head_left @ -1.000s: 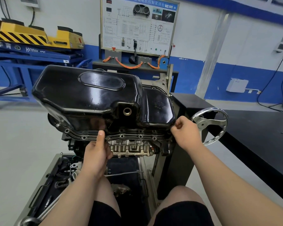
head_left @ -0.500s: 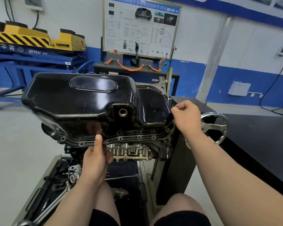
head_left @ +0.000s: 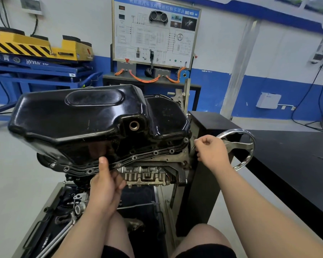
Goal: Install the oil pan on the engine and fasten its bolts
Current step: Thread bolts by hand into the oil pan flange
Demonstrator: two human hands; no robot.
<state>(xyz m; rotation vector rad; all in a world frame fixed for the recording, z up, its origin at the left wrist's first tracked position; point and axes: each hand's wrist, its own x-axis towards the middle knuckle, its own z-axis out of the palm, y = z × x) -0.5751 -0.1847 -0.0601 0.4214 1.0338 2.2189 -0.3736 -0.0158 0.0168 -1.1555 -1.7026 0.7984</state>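
The black oil pan (head_left: 86, 123) sits on the upturned engine (head_left: 145, 175), and seating it looks like the step in hand. The left hand (head_left: 104, 189) pinches its rim, thumb on top. The right hand (head_left: 211, 151) is curled by the pan's right end, and I cannot tell whether it holds a bolt. Next comes lining up the rim holes (head_left: 134, 157) — then starting bolts by finger.

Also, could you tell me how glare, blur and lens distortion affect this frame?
Head view: light puts pale glare streaks on the glossy black pan, though its flange holes stay readable; the pan's left end looks slightly smeared; the wide lens makes the pillar lean; the board text is too soft to read; the left hand on the flange is sharp.
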